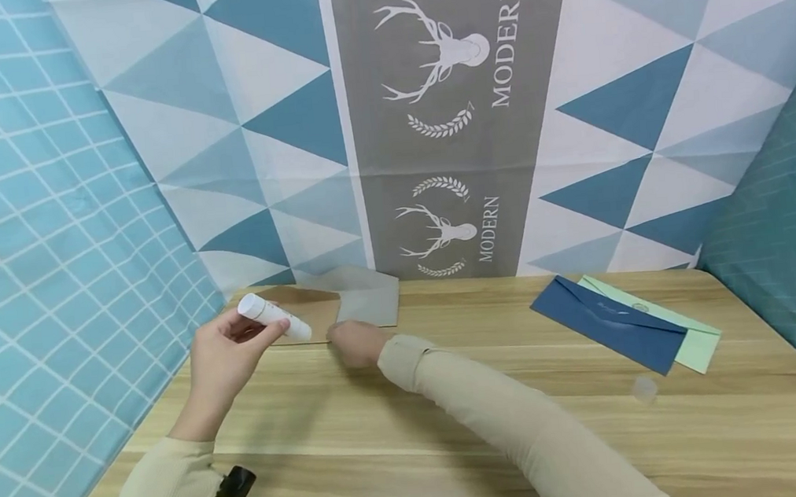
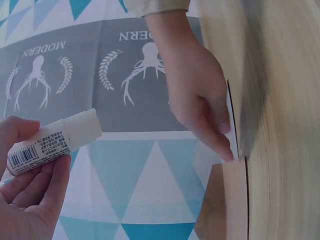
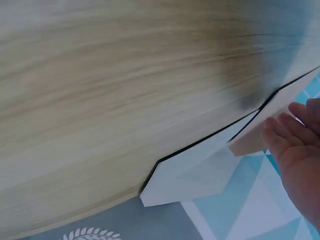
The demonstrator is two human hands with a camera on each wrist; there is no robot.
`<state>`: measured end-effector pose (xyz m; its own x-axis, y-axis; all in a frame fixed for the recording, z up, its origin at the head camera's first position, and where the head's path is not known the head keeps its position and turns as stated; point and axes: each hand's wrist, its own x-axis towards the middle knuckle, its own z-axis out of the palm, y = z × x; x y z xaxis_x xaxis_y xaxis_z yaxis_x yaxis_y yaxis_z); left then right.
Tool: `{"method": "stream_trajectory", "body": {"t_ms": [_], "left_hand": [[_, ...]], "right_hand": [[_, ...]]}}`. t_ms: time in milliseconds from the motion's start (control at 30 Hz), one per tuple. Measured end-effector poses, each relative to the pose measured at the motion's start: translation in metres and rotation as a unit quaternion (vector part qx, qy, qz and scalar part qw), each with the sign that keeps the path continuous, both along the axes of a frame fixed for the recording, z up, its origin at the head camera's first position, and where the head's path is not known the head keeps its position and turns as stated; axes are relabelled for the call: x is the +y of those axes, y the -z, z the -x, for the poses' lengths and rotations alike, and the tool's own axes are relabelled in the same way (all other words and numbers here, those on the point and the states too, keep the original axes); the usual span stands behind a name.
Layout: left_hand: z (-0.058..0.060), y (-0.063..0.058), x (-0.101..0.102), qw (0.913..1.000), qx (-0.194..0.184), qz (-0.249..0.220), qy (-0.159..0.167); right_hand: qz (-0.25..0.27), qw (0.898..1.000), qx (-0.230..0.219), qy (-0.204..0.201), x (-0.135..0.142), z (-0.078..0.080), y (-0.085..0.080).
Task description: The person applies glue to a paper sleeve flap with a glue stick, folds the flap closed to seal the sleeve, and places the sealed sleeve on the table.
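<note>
A wood-grain table (image 1: 450, 441) fills the lower part of the head view, with cloth hangings on three sides. Nearest, at the lower left, a small black device (image 1: 235, 484) sits on a cream sleeve (image 1: 153, 495). Beyond it, the left hand (image 1: 223, 362) holds a white tube (image 2: 57, 142) between thumb and fingers, raised and tilted; a barcode and small print show on its side. To the right, a small translucent disc (image 1: 645, 389) lies near a dark blue envelope (image 1: 607, 325), which partly covers a pale green envelope (image 1: 701, 348). Farther in, the right hand (image 1: 357, 344) reaches across to the table's back edge, fingers extended, at the near edge of a brown envelope (image 1: 304, 313) and a grey envelope (image 1: 373, 294); whether its fingertips touch either cannot be told. Those two lie side by side, the brown overlapping the grey. Behind them hangs a backdrop (image 1: 425, 151) of blue, grey and white triangles with a grey band of white stag heads and the word "MODERN".
</note>
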<state>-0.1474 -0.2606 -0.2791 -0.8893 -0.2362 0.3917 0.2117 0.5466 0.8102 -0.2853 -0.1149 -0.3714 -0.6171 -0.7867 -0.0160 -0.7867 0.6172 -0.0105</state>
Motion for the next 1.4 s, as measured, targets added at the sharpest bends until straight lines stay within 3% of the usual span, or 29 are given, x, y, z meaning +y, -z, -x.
{"method": "stream_trajectory", "body": {"t_ms": [200, 400, 733, 1000, 1200, 1400], "left_hand": [[0.001, 0.0, -0.001, 1.0, -0.004, -0.009, 0.001], [0.0, 0.0, -0.004, 1.0, 0.003, 0.005, -0.004], [0.001, 0.004, 0.003, 0.9995, -0.006, 0.026, 0.014], [-0.001, 0.007, 0.006, 0.9995, -0.013, 0.027, 0.013], [-0.001, 0.007, 0.01, 0.9992, -0.022, 0.032, 0.013], [-0.001, 0.008, 0.017, 0.9987, -0.036, 0.032, 0.014]], "right_hand": [[-0.042, 0.999, -0.014, -0.002, -0.006, 0.0, 0.006], [-0.05, 0.998, 0.008, -0.045, -0.001, -0.002, 0.005], [-0.049, 0.995, 0.019, -0.085, 0.044, -0.023, 0.0], [-0.052, 0.991, 0.034, -0.123, 0.085, -0.049, 0.001], [0.0, 0.992, -0.019, -0.124, 0.099, -0.06, -0.006], [0.065, 0.989, -0.008, -0.135, 0.09, -0.047, -0.005]]}}
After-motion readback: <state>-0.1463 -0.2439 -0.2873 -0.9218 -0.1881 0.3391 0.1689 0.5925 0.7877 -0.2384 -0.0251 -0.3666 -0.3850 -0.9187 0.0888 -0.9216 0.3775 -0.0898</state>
